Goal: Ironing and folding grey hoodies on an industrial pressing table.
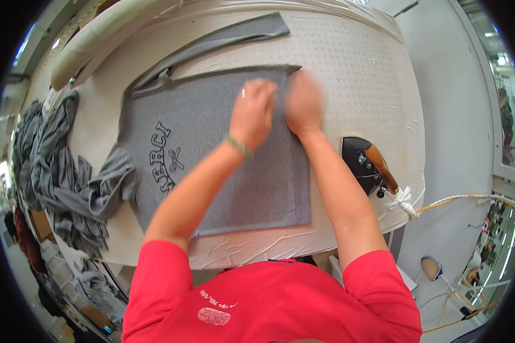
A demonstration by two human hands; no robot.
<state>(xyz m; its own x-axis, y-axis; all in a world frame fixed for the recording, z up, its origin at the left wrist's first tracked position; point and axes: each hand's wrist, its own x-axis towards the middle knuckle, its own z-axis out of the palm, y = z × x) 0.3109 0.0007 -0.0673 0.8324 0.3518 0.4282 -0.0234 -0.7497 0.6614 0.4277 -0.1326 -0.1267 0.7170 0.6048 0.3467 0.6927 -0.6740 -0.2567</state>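
Note:
A grey sweatshirt (pixel 229 171) with dark lettering and a bow outline lies spread on a pale ironing table (pixel 360 86). Its hem runs along the right side, and one sleeve (pixel 229 35) stretches out at the far side. My left hand (pixel 253 113) is over the cloth near the hem, its fingers curled together; whether cloth is between them is hidden. At the far corner of the hem is my right hand (pixel 303 103), so smeared by motion that its fingers do not show. A dark iron (pixel 359 163) with a brown handle rests right of my right forearm.
Crumpled grey garments (pixel 57 166) are heaped at the table's left edge. A long padded arm (pixel 109 37) crosses the far left. From the iron, a hose (pixel 458 198) leads off to the right. Another soleplate-shaped object (pixel 431 267) sits lower right, among cables.

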